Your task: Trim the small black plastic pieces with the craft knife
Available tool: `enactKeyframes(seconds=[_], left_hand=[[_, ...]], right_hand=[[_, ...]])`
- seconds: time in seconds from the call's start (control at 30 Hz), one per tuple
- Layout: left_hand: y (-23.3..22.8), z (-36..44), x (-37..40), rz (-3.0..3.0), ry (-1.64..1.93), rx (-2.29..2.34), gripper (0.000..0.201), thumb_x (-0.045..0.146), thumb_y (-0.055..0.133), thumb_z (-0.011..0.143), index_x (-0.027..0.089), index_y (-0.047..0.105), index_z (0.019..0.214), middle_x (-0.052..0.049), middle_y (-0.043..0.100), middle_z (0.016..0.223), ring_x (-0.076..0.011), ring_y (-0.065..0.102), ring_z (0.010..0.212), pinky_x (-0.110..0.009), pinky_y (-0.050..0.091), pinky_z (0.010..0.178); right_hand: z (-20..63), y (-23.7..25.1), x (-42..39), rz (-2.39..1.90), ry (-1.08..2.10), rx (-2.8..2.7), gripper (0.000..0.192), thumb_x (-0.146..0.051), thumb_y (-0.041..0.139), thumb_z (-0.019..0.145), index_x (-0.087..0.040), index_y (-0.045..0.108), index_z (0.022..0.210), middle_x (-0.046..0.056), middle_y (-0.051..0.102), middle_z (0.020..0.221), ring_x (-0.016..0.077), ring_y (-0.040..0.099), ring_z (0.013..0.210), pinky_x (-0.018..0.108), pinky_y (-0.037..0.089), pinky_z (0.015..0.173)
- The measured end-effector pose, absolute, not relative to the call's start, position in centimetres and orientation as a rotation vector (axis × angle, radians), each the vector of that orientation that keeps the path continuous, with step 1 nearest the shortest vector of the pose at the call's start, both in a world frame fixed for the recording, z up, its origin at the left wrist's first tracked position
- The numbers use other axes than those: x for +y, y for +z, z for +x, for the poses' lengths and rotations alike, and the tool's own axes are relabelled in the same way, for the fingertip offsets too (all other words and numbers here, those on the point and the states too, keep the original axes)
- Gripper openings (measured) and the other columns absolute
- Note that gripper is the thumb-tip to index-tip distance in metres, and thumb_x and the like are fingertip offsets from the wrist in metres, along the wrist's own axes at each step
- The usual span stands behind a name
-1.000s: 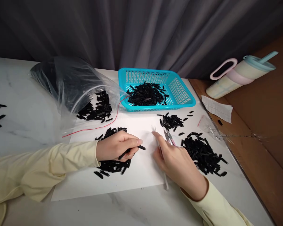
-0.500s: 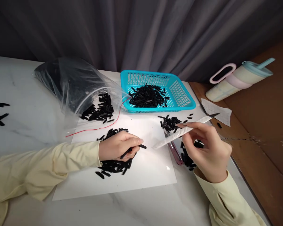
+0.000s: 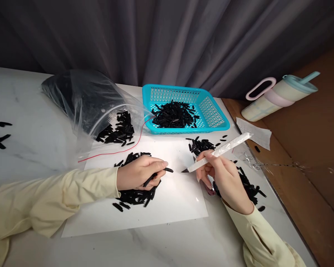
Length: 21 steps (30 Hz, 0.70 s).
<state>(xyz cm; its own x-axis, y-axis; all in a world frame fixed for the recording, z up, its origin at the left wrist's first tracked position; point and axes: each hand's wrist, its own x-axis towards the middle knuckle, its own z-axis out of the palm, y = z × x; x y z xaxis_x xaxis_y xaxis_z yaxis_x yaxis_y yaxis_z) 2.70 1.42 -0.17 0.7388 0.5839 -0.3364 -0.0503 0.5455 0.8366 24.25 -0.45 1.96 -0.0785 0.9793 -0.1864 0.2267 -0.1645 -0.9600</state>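
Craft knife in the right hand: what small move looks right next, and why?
Probably ease the craft knife tip leftward to the black piece pinched in the left hand. The blade already points at that piece's protruding end, a small gap remains, and the right hand grips the handle like a pen.

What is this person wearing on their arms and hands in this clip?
Both arms wear loose, pale yellow long sleeves with plain cuffs at the wrists, creased along the forearms. The left hand and right hand are bare: no gloves, rings or watch visible, and no markings on the fabric.
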Motion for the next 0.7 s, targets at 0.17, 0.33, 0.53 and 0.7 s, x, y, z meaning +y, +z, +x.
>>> enactKeyframes(seconds=[0.17,0.33,0.53,0.7], left_hand=[[0.0,2.9,1.5,0.906,0.430,0.660,0.041,0.039,0.047,0.085,0.016,0.036,0.053,0.008,0.031,0.041,-0.0015,0.024,0.031,-0.012,0.017,0.027],[-0.1,2.9,1.4,0.905,0.432,0.658,0.040,0.036,0.044,0.087,0.016,0.036,0.053,0.008,0.030,0.041,-0.0013,0.022,0.030,-0.012,0.017,0.026],[-0.1,3.0,1.4,0.900,0.453,0.654,0.038,0.032,0.039,0.089,0.016,0.035,0.054,0.008,0.030,0.042,-0.0018,0.023,0.031,-0.013,0.016,0.027],[-0.1,2.8,1.4,0.963,0.498,0.684,0.039,0.029,0.035,0.091,0.017,0.035,0.054,0.008,0.029,0.041,-0.0024,0.025,0.032,-0.014,0.018,0.030]], right_hand=[[24.0,1.7,-0.6,-1.514,0.843,-1.841,0.034,-0.037,0.047,0.088,-0.017,0.050,0.061,0.001,0.058,0.060,0.0058,0.043,0.036,0.021,0.034,0.038],[24.1,2.0,-0.3,-1.495,0.704,-2.132,0.027,-0.027,0.050,0.085,-0.016,0.059,0.062,0.001,0.062,0.060,0.0082,0.048,0.040,0.022,0.038,0.042],[24.1,6.4,0.2,-1.564,0.906,-2.102,0.017,-0.031,0.059,0.080,-0.020,0.070,0.074,-0.001,0.063,0.054,0.0100,0.052,0.036,0.021,0.043,0.037],[22.3,8.4,0.1,-1.435,1.019,-2.051,0.012,-0.030,0.064,0.076,-0.023,0.073,0.072,-0.001,0.065,0.052,0.0110,0.056,0.039,0.019,0.042,0.034]])
